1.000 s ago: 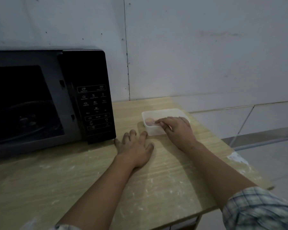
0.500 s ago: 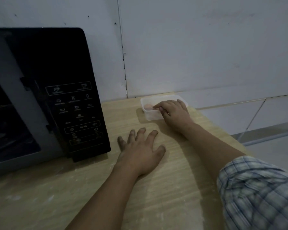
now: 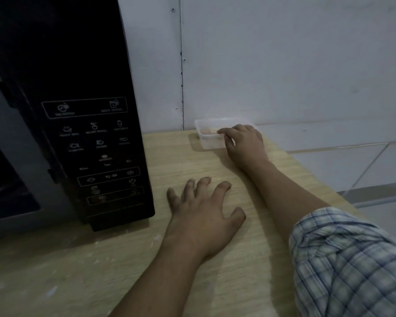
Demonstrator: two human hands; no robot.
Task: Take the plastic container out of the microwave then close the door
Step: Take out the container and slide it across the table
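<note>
Resting on the far right part of the pale wood-grain table (image 3: pixel 215 282), close to the white panelled wall (image 3: pixel 284 65), is the clear rectangular plastic container (image 3: pixel 209 139), outside the black microwave (image 3: pixel 78 110). The right hand (image 3: pixel 245 143) lies over the container's right end: its fingers (image 3: pixel 225 132) curl over the near rim and the thumb presses the near side wall, a light clasp on the container. Something pale pinkish shows inside; what it is cannot be told.

The left hand (image 3: pixel 204 216) lies palm down on the table, fingers (image 3: pixel 201 184) spread and slightly arched, holding nothing, just beside the microwave's lower right corner and well apart from the container.

The microwave's glossy black control panel (image 3: pixel 94 145) bears faint pale icons and outlined button rows. Left of the panel a grey frame and dark cavity show; the door itself is out of view. The table surface is smooth, with whitish smears near the front. A blue-and-white checked sleeve (image 3: pixel 352 259) covers the right upper arm.
</note>
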